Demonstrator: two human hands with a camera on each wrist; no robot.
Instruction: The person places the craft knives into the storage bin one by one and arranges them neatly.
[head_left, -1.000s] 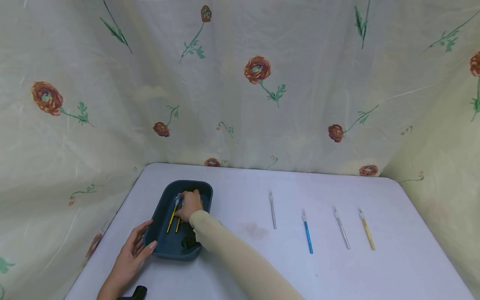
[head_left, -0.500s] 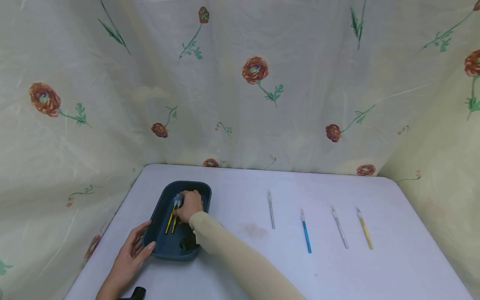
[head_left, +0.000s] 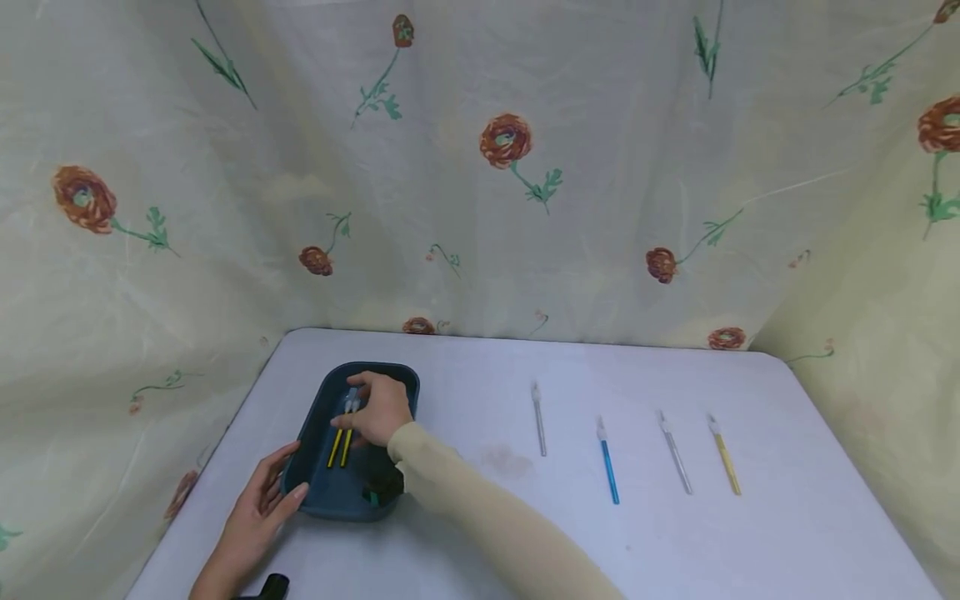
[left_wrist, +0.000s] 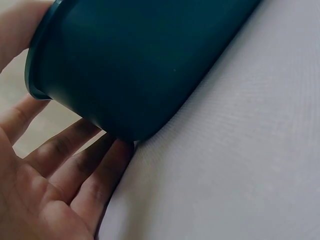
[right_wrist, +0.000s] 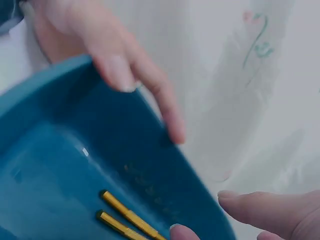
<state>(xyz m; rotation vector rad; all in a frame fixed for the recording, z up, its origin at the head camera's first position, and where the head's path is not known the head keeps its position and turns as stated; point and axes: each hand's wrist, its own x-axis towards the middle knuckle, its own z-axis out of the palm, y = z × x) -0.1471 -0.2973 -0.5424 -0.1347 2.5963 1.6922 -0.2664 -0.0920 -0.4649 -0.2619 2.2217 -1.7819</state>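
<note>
In the head view, two yellow craft knives (head_left: 347, 446) with clear caps lie side by side in a dark blue tray (head_left: 330, 500). My right hand (head_left: 384, 410) hovers over them, thumb and fingers spread apart, its palm empty. The right wrist view shows the knives' golden handles (right_wrist: 120, 225) on the tray's floor, their capped ends out of sight. My left hand (head_left: 258, 517) holds the tray's near left corner. Its thumb laps over the rim, and the other fingers (left_wrist: 75, 165) curl against the outer wall close to the tabletop.
To the right on the white table (head_left: 465, 533) lie a silver craft knife (head_left: 539, 421), a blue one (head_left: 608, 462), another silver one (head_left: 677, 454) and a yellow one (head_left: 724, 457), all capped. A flowered curtain (head_left: 450, 167) hangs behind the table.
My right hand has risen off the knives and shifted slightly left, its fingers spreading. The right-hand knife in the tray now lies closer to its neighbour. My left hand keeps its place.
</note>
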